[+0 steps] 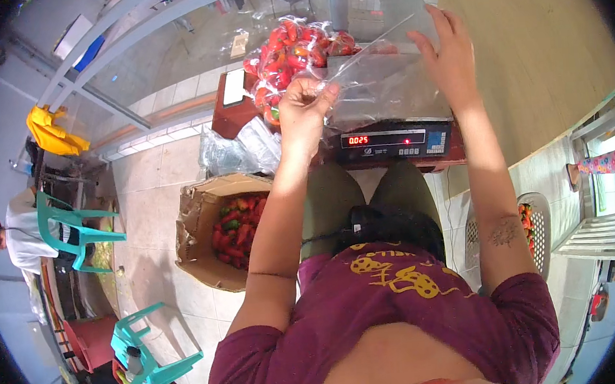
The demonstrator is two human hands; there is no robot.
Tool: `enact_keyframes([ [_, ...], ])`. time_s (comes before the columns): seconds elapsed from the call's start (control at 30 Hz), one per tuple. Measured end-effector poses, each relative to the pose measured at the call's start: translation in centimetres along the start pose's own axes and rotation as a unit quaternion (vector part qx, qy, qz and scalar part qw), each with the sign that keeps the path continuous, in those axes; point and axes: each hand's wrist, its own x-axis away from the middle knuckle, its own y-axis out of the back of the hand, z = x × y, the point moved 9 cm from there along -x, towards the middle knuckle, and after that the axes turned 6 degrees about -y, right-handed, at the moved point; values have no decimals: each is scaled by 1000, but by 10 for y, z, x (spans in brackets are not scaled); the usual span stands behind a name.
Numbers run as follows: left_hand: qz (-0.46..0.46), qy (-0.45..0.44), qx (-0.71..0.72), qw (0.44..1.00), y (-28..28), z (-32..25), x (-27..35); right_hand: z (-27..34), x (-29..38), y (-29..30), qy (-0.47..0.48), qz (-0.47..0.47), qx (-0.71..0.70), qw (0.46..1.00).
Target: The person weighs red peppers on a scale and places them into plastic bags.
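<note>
My left hand (309, 105) pinches the edge of a clear plastic bag (380, 86) between thumb and fingers. The bag hangs flat and looks empty, spread over the metal pan of a digital weighing scale (396, 143) with lit red digits. At the bag's other side is my right hand (448, 53), raised with thumb and fingers apart; it appears to hold nothing. Whether it touches the film cannot be made out. Beyond my left hand, several knotted clear bags of red peppers (296, 55) are heaped on the red-brown table (228, 117).
A stack of clear plastic bags (241, 145) lies left of my left wrist. Below it stands a cardboard box (195, 244) of red peppers (237, 232). A plastic basket (543, 227) sits at right by a wooden panel (524, 56). Green plastic chairs (58, 222) and a seated person (24, 236) are at left.
</note>
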Motion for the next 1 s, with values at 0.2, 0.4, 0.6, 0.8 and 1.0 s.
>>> enact_keyframes([
  [0.2, 8, 134, 178, 975, -38, 13, 18, 87, 68, -54, -97, 390, -419, 814],
  [0.4, 23, 34, -98, 994, -6, 17, 21, 31, 57, -55, -40, 314, -335, 888],
  [0.6, -25, 45, -17, 999, -6, 23, 29, 43, 66, -48, 54, 257, -21, 965],
  [0.8, -35, 41, -56, 997, -1, -18, 32, 60, 55, -14, 17, 295, -49, 954],
  [1.0, -42, -46, -62, 996, -4, -110, 42, 94, 30, 57, -10, 287, -145, 947],
])
